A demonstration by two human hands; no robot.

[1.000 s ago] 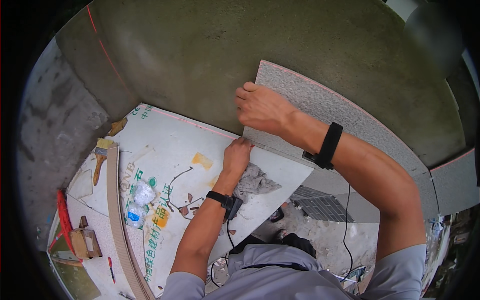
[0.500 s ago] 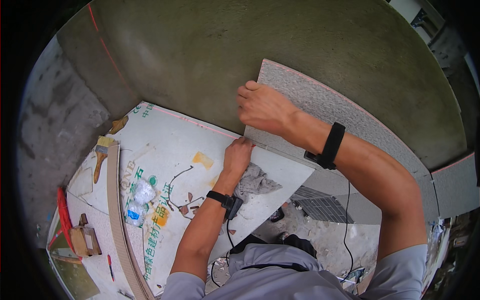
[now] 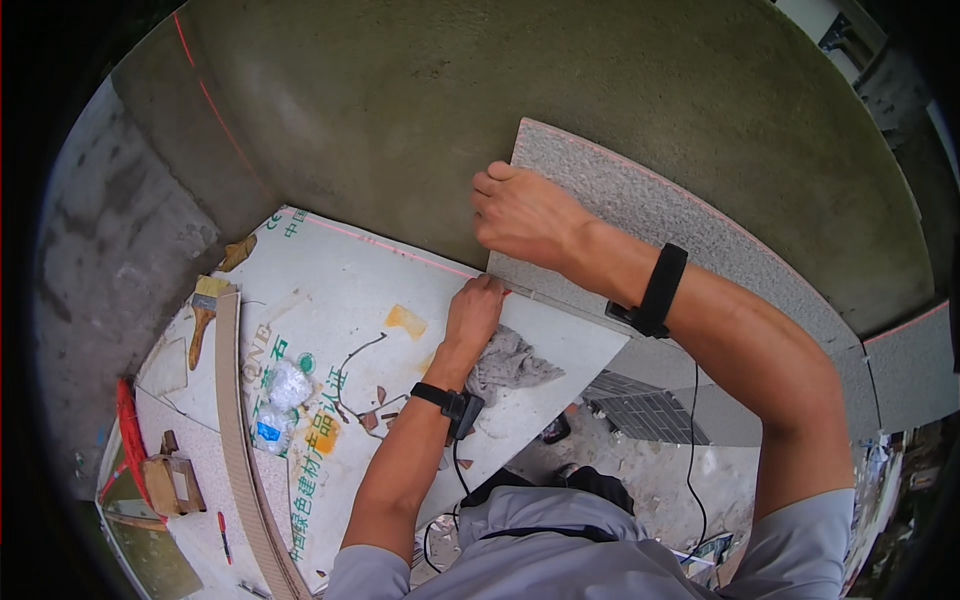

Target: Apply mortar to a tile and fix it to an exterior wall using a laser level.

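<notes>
A speckled grey tile stands against the mortar-coated wall, a pinkish line along its top edge. My right hand is closed in a fist-like curl at the tile's left edge; the hand hides its fingertips and anything in them. Lower down, my left hand is closed at the tile's bottom left corner, where the white board's far edge meets the wall. A small red piece shows beside its fingers, but what they pinch is hidden.
The printed white board carries a grey rag, crumpled clear plastic, broken chips and a long curved strip. A paintbrush and a small brown block lie left. A dark cable hangs below my right arm.
Both hands keep nearly the same place and closed shape. The view has shifted very slightly; the tile shows no clear movement.
</notes>
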